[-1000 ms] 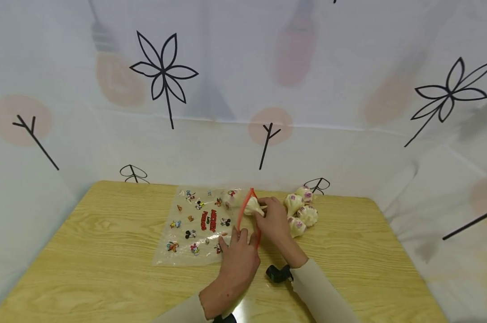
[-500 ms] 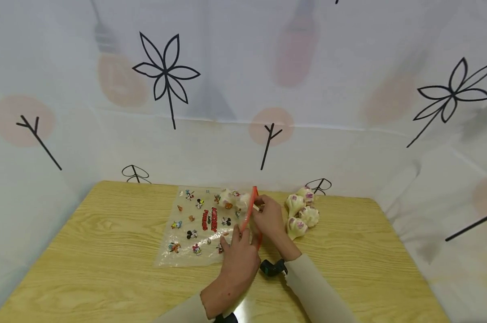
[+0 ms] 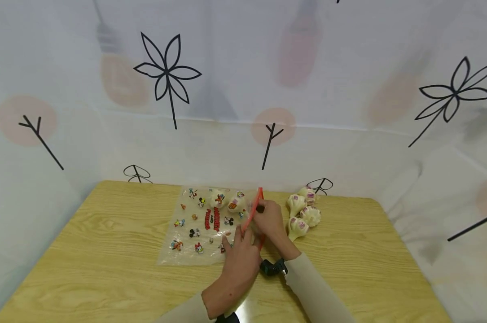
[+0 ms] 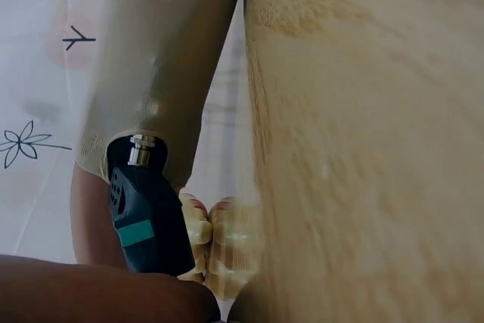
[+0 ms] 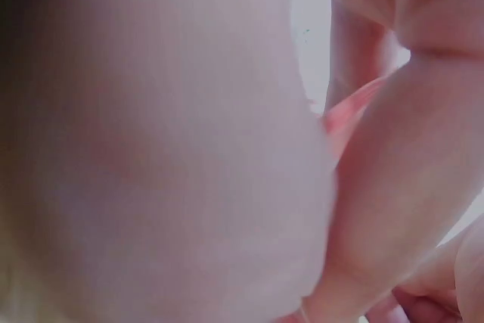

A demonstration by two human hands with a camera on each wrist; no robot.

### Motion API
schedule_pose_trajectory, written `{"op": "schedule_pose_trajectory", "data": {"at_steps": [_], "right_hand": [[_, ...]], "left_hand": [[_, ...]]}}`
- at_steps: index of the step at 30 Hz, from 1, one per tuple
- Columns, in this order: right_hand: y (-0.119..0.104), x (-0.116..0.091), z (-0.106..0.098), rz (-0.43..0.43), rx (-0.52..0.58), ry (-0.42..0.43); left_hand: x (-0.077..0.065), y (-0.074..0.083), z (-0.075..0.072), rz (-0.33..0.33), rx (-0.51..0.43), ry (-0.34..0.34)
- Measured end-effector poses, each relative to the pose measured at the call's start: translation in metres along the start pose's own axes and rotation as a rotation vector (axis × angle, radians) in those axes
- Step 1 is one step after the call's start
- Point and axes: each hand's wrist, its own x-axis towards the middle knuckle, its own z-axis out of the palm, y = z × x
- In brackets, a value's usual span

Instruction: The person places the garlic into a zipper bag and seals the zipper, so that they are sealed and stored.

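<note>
A clear plastic zip bag [image 3: 186, 258] with cartoon prints and a red zip edge [image 3: 252, 211] lies flat, its mouth to the right. Inside it, two garlic bulbs, one [image 3: 217, 200] left of the other [image 3: 236, 204], show through the film near the far side. My left hand [image 3: 240, 262] pinches the near part of the red edge, thumb on the printed film. At the mouth is my right hand [image 3: 270, 220], fingers bent, its fingertips past the red edge and partly hidden; I cannot tell whether they still hold the nearer bulb.
Several garlic bulbs [image 3: 310, 217] with purple streaks are clustered right of my right hand. The wooden table [image 3: 106, 269] ends at a printed cloth backdrop [image 3: 211, 148]. A black wrist camera [image 3: 273, 268] sits under my right wrist.
A garlic bulb has gone from the bag's mouth to inside, moving left with my right hand following slightly. The other bulb inside has shifted left. My left hand stays at the red edge.
</note>
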Motion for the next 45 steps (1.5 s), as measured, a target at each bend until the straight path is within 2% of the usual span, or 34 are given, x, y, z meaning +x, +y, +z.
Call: {"op": "schedule_pose_trajectory", "data": {"at_steps": [4, 10, 12, 19, 25, 30, 36, 45], "right_hand": [[-0.004, -0.006, -0.006, -0.031, -0.022, 0.006], [-0.011, -0.020, -0.020, 0.044, 0.033, -0.024], [-0.012, -0.024, -0.026, 0.045, 0.039, -0.024], [-0.016, -0.040, -0.042, 0.002, 0.015, -0.008], [-0.025, -0.047, -0.050, -0.036, 0.030, 0.038], [-0.029, -0.053, -0.059, -0.060, -0.004, 0.066], [-0.029, -0.061, -0.067, -0.087, -0.023, 0.108], [-0.028, -0.065, -0.076, -0.100, -0.047, 0.104]], "left_hand": [[0.000, 0.001, -0.001, -0.008, 0.006, 0.006], [-0.001, 0.002, -0.001, -0.015, -0.001, 0.033], [-0.001, 0.001, 0.000, -0.015, -0.011, 0.035], [-0.002, 0.002, -0.001, -0.011, -0.042, -0.017], [-0.002, 0.001, -0.003, -0.016, -0.046, -0.007], [-0.002, 0.001, -0.004, -0.016, -0.055, 0.000], [-0.003, 0.001, -0.004, -0.018, -0.054, -0.026], [-0.001, 0.002, -0.005, -0.028, -0.051, -0.055]]}}
